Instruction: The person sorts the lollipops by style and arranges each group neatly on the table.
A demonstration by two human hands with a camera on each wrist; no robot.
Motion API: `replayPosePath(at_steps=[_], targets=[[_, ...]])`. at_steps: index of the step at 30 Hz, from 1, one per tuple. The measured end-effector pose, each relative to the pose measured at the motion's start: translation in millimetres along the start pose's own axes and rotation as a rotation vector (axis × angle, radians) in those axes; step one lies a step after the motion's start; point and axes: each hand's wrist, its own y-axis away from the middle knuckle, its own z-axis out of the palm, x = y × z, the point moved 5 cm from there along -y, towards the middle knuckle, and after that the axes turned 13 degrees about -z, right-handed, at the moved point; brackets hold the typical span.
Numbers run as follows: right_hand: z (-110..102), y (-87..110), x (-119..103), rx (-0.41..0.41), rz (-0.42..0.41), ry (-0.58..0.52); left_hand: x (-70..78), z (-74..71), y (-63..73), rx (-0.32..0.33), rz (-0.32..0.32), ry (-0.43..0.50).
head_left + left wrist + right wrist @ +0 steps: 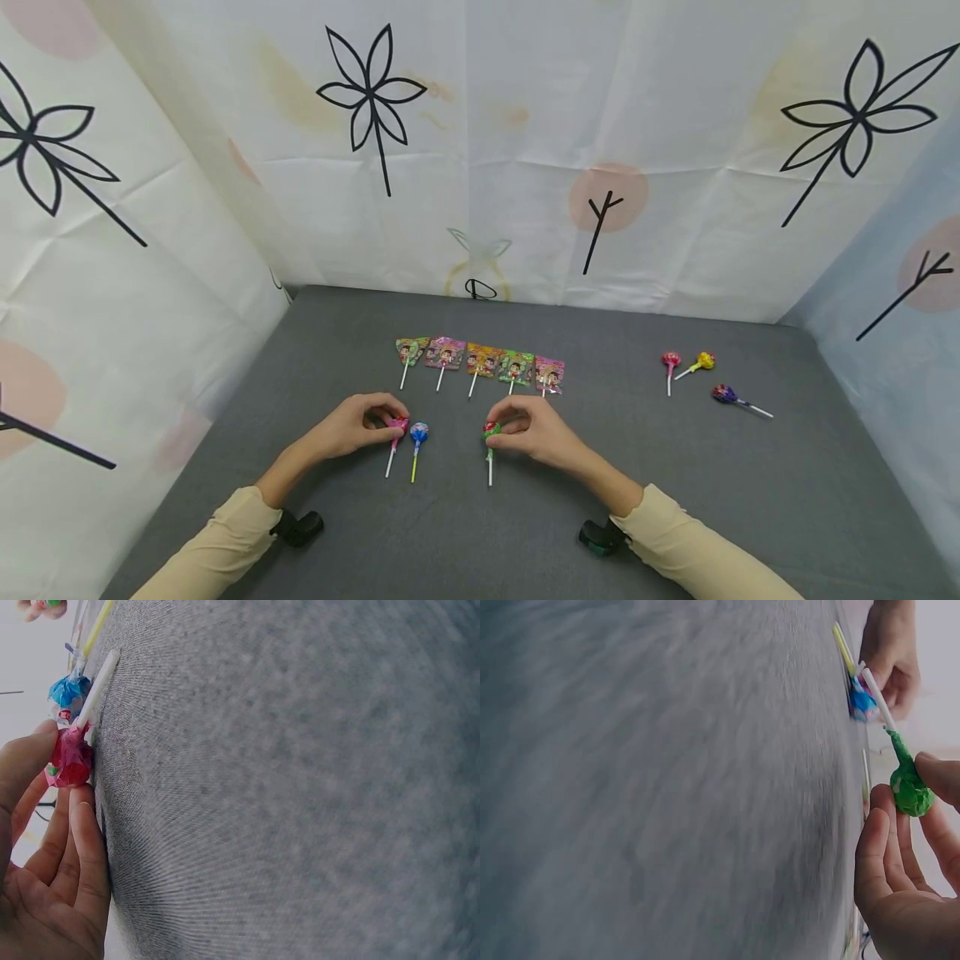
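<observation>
My left hand (pixel 367 427) pinches the wrapped head of a pink lollipop (pixel 71 759) between thumb and fingers, its white stick pointing toward me. Just to the right of it lies a blue lollipop (pixel 419 432) with a yellow stick. Farther right, my right hand (pixel 536 429) holds a green lollipop (pixel 911 791) by its wrapped head, thumb on one side and fingers on the other. The green one's white stick (pixel 491 468) also points toward me. In the head view, fingers partly cover both held heads.
Behind the hands runs a row of several flat-packed lollipops (pixel 481 360) in bright wrappers. At the right lie a pink-red lollipop (pixel 671 359), a yellow lollipop (pixel 705 360) and a purple lollipop (pixel 724 393). Printed white curtains (pixel 525 108) bound the grey table (pixel 337 533).
</observation>
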Motion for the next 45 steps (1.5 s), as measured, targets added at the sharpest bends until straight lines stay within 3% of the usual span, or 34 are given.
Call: replayPosePath(at_steps=[6, 19, 37, 45], targets=[[19.7, -14.4, 4.5, -0.007, -0.006, -0.022, -1.1, 0.4, -0.3, 0.004, -0.006, -0.006], [43.0, -34.5, 5.4, 0.016, -0.028, 0.049, 2.2, -0.3, -0.4, 0.007, 0.006, 0.0], [54.9, -46.4, 8.7, 0.006, 0.026, 0.255, 4.1, 0.4, 0.8, 0.005, -0.035, 0.002], [55.9, -47.1, 9.7, 0.004, 0.059, 0.27, 3.4, 0.4, 0.0, 0.002, -0.029, 0.009]])
